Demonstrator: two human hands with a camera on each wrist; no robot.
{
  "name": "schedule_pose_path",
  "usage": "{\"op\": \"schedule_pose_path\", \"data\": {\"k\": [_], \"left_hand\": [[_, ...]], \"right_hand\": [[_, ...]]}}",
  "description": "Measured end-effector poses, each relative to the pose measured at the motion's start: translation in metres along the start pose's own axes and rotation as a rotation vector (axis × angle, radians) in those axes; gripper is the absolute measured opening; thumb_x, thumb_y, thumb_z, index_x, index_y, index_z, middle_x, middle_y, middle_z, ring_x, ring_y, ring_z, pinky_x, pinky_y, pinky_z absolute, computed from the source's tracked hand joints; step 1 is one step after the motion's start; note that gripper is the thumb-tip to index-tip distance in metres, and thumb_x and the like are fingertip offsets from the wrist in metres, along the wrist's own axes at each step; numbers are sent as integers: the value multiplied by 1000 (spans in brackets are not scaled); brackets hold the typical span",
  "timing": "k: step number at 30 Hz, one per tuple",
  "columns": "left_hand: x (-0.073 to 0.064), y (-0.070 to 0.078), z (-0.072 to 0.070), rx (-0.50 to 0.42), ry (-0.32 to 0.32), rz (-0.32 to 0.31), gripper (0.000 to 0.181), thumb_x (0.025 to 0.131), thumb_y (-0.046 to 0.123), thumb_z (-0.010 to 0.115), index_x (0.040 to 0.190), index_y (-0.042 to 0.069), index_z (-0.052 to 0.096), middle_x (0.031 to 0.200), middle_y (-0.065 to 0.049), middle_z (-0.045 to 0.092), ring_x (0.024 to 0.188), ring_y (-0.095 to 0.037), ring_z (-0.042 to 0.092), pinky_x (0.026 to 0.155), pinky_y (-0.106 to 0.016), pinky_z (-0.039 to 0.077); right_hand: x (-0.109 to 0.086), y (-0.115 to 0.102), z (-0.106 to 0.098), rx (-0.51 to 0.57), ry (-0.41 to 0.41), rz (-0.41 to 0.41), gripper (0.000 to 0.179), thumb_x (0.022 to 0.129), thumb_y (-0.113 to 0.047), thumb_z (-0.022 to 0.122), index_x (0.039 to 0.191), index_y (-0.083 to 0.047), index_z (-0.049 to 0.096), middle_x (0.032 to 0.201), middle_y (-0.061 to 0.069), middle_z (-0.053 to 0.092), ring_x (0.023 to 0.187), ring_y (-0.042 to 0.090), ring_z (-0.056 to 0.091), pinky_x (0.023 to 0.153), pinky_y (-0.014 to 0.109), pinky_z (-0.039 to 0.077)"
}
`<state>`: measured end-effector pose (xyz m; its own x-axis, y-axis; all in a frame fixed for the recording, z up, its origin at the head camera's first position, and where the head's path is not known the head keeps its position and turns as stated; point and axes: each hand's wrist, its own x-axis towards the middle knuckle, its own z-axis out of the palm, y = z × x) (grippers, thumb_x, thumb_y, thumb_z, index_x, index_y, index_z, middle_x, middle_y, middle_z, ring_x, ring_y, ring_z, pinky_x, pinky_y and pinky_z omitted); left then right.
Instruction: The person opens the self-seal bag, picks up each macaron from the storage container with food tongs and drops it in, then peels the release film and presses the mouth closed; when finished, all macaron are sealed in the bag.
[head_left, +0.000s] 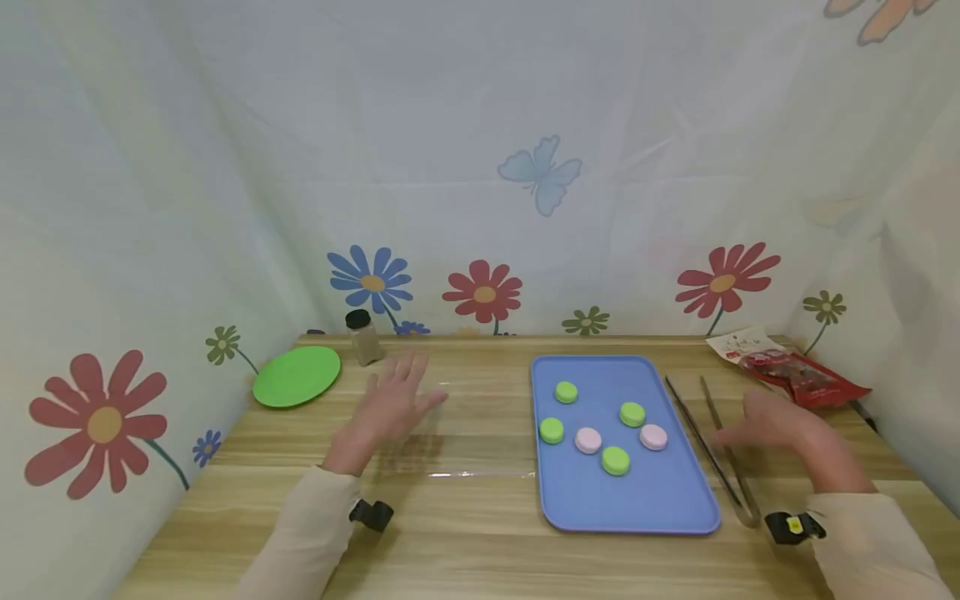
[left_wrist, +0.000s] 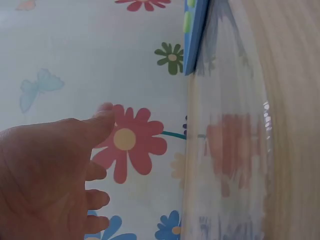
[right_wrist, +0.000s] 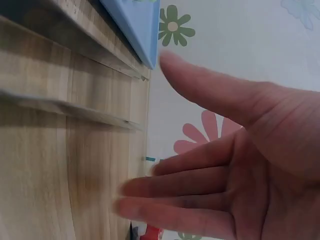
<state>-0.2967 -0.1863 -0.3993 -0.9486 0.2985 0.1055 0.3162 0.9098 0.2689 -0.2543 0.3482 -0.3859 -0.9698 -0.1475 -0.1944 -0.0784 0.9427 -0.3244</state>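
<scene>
My left hand [head_left: 386, 408] hovers over a clear, shiny flat sheet or tray [head_left: 483, 442] on the wooden table, fingers spread and holding nothing. In the left wrist view the same clear piece [left_wrist: 232, 95] reflects the flowers behind. On the right, my right hand [head_left: 776, 425] is held above the table beside metal tongs [head_left: 748, 515], its fingers extended and grasping nothing. The tongs [right_wrist: 70, 111] lie with their arms apart below that hand in the right wrist view. Between the hands sits a blue tray [head_left: 592, 508] with several green macarons [head_left: 616, 461] and two pink macarons [head_left: 588, 440].
A green plate [head_left: 297, 377] lies at the back left, near a shaker jar [head_left: 365, 340] with a black lid. At the back right is a red and white snack bag [head_left: 795, 371]. A flower-printed curtain [head_left: 450, 192] hangs behind the wooden table [head_left: 450, 533].
</scene>
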Motion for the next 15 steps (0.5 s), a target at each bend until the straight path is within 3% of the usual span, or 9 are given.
{"op": "schedule_pose_path", "data": {"k": [2,5,9,15], "left_hand": [[1,2,2,-1,-18,10,80,103,53,47,159,4,18,165,-22,11,150,-45,7,114,-70,8],[3,8,7,-16,-62,22,78,104,52,45,159,4,20,164,-21,14,149,-45,11,115,-69,11],[5,19,14,-63,-135,37,71,106,46,45,159,5,23,164,-20,18,149,-42,17,118,-62,16],[13,41,28,-96,-208,110,58,107,33,46,155,1,33,160,-21,28,147,-38,26,119,-51,24]], "right_hand": [[-3,-2,1,38,-58,23,53,80,-50,80,60,-10,50,54,-5,36,50,11,38,49,26,32],[-7,-7,4,58,-118,45,54,77,-49,83,56,-11,52,49,-5,43,45,9,47,46,25,40],[-10,-13,9,105,-134,46,47,75,-37,88,58,-6,57,49,1,55,48,17,62,48,29,52],[-9,-16,12,173,-162,85,40,75,-24,88,65,-1,58,53,8,60,50,21,66,50,33,57]]}}
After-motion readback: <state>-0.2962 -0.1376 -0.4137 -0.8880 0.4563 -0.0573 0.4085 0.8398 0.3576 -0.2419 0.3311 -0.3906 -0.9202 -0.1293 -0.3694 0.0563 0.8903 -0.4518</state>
